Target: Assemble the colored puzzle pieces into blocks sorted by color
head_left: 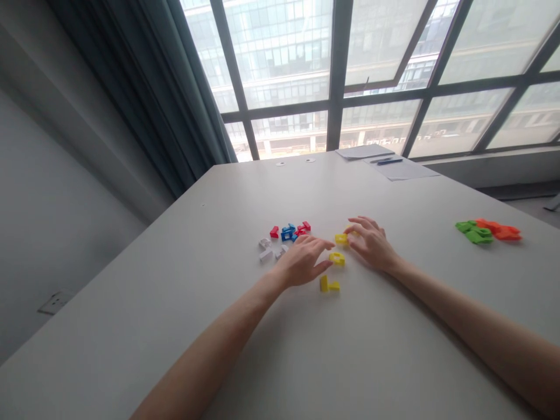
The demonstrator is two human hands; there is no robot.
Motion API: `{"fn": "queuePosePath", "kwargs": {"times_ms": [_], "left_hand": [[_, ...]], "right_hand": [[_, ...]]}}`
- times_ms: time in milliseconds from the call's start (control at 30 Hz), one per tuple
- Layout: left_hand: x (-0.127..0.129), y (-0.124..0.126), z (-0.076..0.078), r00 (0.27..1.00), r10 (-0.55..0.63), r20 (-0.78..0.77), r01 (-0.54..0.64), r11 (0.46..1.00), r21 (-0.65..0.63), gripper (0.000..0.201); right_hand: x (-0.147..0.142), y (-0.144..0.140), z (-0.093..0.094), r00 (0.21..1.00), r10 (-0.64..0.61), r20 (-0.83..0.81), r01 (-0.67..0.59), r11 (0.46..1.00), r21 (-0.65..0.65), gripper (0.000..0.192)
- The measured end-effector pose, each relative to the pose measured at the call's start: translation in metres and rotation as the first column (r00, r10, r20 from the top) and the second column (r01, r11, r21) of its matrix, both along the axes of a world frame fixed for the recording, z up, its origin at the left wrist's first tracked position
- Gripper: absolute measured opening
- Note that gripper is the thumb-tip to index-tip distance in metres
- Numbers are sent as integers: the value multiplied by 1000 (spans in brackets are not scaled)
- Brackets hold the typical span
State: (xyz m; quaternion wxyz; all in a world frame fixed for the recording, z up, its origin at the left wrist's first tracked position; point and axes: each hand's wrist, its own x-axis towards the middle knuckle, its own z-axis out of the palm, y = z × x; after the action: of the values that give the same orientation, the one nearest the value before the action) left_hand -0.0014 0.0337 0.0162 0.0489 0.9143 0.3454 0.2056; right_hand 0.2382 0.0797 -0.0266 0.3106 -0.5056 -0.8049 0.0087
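Note:
My left hand (301,261) hovers over the table with its fingers apart, its tips close to a yellow plastic piece (337,258). Nearer to me lies another yellow piece (329,284), made of an upright block and a low part. My right hand (371,242) has its fingers spread beside a small yellow block (341,238), and partly covers more yellow behind the fingers. Whether the fingertips touch it I cannot tell. Just beyond my left hand sit blue pieces (287,233), red pieces (274,232) and white pieces (265,255), some of them partly hidden by the hand.
Green pieces (474,232) and orange pieces (501,230) lie heaped at the right of the white table (196,291). Paper sheets (409,170) with a pen (389,161) rest at the far edge, by the window. A dark curtain (144,87) hangs at the left.

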Motion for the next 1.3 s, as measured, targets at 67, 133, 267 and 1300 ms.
{"fn": "queuePosePath", "kwargs": {"times_ms": [67, 133, 267, 1300], "left_hand": [[6, 6, -4, 1000, -9, -3, 9, 1000, -6, 24], [9, 8, -8, 1000, -29, -10, 29, 1000, 7, 21], [8, 7, -13, 999, 24, -41, -21, 997, 81, 18], [10, -5, -17, 961, 276, 17, -276, 955, 109, 54]], "right_hand": [[0, -1, 1, 1000, 3, -24, -3, 1000, 10, 17], [-1, -1, 2, 999, 19, -34, -18, 1000, 18, 17], [-1, -3, 3, 999, 34, -1, -34, 999, -6, 18], [-9, -19, 18, 896, 442, 49, -444, 895, 37, 20]]}}
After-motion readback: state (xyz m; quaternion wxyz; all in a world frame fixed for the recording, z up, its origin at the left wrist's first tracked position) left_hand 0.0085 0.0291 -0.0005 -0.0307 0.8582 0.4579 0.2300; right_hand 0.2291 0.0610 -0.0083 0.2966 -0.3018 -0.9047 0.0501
